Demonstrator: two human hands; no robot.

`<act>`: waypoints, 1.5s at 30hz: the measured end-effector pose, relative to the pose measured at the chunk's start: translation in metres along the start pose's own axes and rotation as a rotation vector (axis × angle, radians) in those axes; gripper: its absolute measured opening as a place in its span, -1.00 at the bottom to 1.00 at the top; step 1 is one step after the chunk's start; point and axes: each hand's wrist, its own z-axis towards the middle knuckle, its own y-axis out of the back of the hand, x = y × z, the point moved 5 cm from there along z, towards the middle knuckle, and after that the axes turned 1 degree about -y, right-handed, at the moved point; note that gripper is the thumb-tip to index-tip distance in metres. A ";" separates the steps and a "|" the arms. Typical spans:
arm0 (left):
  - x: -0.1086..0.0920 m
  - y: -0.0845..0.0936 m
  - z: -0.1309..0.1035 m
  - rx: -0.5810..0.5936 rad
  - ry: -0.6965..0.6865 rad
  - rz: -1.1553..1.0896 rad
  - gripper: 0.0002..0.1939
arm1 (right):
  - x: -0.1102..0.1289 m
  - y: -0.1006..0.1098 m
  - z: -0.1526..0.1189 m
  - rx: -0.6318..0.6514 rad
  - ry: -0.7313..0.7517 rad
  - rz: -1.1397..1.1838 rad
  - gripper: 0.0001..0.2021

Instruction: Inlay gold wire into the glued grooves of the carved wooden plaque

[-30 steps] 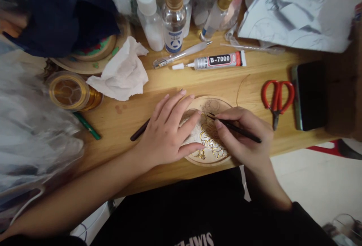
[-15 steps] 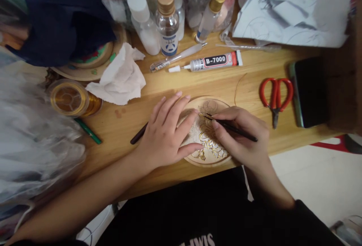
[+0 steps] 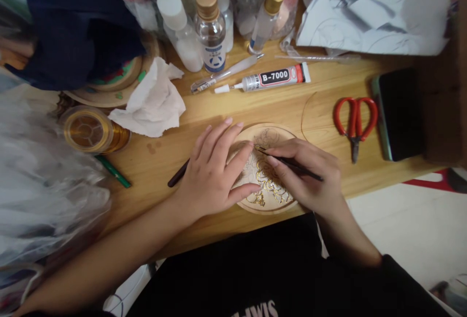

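Across the light-brown wooden table (image 3: 149, 185), we have a bulky, translucent plastic bag (image 3: 47, 176) along the left and a crumpled navy-blue cloth (image 3: 83, 30) beyond it. Our left hand (image 3: 211, 176) lies spread, palm down, fingers loose and grasping nothing that we can see. Our right hand (image 3: 310, 171) curls in from the other side, thumb and fingers pinched together. Between them, partly under both, a round, pale wooden disc (image 3: 270, 208) lies flat near the table's front edge, bearing grey drawn flowers and shiny gold outlines (image 3: 261, 200). Well to its right we see a dark-screened phone (image 3: 401, 115) with a greenish edge. Beyond the disc lies a silver, black and red glue tube (image 3: 275, 78) marked B-7000. Just beside the phone rest small metal scissors with red looped handles (image 3: 354, 122). Our right hand grips slim black tweezers (image 3: 299, 167), their tips at our left index fingertip; we cannot tell whether they touch it. A thin, curved gold-coloured wire (image 3: 302, 120) lies beyond our right hand.
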 end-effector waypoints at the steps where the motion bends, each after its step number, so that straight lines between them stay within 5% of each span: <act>1: 0.000 0.000 0.000 -0.003 0.000 -0.001 -0.41 | 0.000 0.000 0.000 0.001 0.002 -0.001 -0.84; 45: -0.001 -0.001 -0.001 0.007 -0.015 0.057 -0.43 | -0.001 0.000 0.000 0.018 0.032 0.021 -0.84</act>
